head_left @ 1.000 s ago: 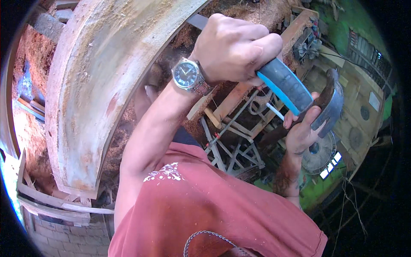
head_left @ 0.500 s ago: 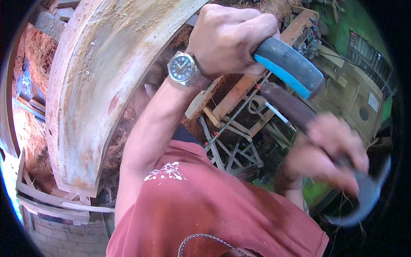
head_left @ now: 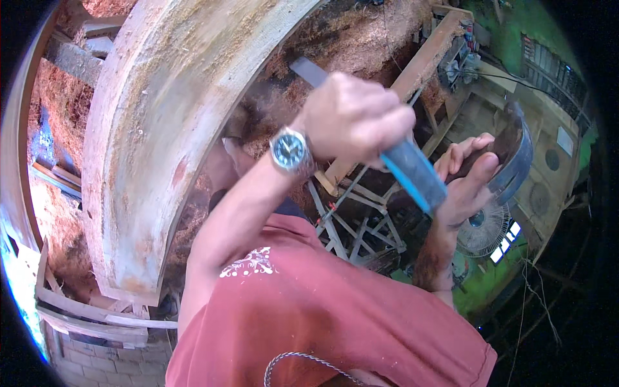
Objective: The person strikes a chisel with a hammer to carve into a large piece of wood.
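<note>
My left hand (head_left: 358, 116), with a watch on its wrist, is closed round a flat bar-like tool. Its black and blue end (head_left: 416, 177) sticks out below the fist, and a grey flat end (head_left: 308, 71) shows on the far side. My right hand (head_left: 467, 184) is at the right, with thumb and fingers curled about the dark handle of an adze-like tool. The curved metal blade (head_left: 521, 161) of this tool rises beyond the fingers; most of the handle is hidden. The blue end passes close to the right wrist; I cannot tell whether they touch.
A large curved timber (head_left: 148, 148) runs along the left. Reddish wood shavings (head_left: 354, 45) lie around it. A wooden beam (head_left: 422, 61), crossed wooden struts (head_left: 367, 235), a round fan (head_left: 480, 226) and a plywood panel (head_left: 548, 138) stand at the right.
My left hand has tilted and come down slightly, swinging the blue end down and left. My right hand has risen and turned, bringing the curved blade from the lower right to above the fingers.
</note>
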Available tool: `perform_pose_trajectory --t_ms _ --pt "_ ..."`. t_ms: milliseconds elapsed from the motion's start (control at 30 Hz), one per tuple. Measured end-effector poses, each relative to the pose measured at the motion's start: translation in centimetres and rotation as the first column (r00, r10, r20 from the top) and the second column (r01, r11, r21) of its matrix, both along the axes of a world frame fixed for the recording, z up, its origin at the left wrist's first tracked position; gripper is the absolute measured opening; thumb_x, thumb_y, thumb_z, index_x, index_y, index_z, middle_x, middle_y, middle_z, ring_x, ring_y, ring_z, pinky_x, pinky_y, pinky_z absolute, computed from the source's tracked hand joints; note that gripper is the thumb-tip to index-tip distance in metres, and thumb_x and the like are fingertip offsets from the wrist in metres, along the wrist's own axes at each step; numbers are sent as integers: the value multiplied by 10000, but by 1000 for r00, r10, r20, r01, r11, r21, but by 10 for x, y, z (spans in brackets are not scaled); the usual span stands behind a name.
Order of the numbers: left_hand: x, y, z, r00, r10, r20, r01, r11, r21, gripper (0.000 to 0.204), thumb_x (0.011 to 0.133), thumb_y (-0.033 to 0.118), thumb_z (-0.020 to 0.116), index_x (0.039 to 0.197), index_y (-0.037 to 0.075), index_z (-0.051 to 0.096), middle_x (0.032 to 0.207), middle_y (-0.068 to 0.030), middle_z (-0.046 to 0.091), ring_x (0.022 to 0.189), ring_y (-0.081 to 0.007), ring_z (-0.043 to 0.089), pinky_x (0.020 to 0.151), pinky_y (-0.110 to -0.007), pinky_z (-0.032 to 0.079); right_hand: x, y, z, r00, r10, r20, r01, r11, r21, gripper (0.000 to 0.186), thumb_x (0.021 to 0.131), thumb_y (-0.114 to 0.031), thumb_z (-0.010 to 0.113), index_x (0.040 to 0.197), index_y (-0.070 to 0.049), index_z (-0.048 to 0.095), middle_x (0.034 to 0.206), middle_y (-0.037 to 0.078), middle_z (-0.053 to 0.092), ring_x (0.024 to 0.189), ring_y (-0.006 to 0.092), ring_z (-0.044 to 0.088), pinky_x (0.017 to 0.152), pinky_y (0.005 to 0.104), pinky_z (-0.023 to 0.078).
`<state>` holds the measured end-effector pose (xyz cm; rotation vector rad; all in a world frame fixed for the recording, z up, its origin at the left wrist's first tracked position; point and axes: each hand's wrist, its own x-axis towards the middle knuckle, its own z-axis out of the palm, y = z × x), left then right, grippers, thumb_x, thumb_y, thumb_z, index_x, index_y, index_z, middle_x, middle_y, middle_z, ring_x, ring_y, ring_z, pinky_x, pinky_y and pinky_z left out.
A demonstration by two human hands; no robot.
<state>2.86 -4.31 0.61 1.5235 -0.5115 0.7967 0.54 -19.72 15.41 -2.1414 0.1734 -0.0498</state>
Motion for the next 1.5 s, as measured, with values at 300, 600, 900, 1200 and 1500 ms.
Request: perform_pose_trajectory --t_ms 300,600,900,1200,1500 --pt "43 6 -17 987 156 -48 -152 985 78 271 717 312 740 716 142 528 581 -5 453 510 -195 583 424 -358 452 0 -5 -4 998 -38 -55 36 999 -40 435 1068 -487 432 1116 -56 465 685 12 418 479 98 426 431 242 370" --pt "54 17 -16 966 243 -93 -238 970 57 280 695 329 766 735 149 555 588 -1 493 515 -194 588 440 -341 466 13 -2 -3 999 -20 -45 18 999 -51 460 1046 -533 461 1150 -86 483 676 0 417 463 98 424 417 248 371" --pt "60 31 -9 953 229 -199 -247 967 -67 204 633 175 761 751 147 597 613 -20 550 527 -225 596 482 -343 489 42 19 76 797 115 593 -276 942 188 568 882 -701 598 982 -145 537 709 -25 436 552 105 419 504 277 370" --pt "58 27 -23 953 236 -190 -251 966 -61 187 659 187 768 752 135 613 605 -26 539 519 -228 597 471 -347 486 17 18 -1 967 219 -129 -231 969 -91 496 957 -538 597 1021 -62 474 711 0 409 539 85 406 457 244 345" --pt "60 0 -9 984 174 -38 -175 984 -37 316 748 27 731 593 96 464 514 -36 399 394 -198 479 367 -339 374 27 -8 5 992 114 -49 -118 990 -78 461 1041 -508 491 1103 -54 451 742 31 450 533 99 420 479 256 367"
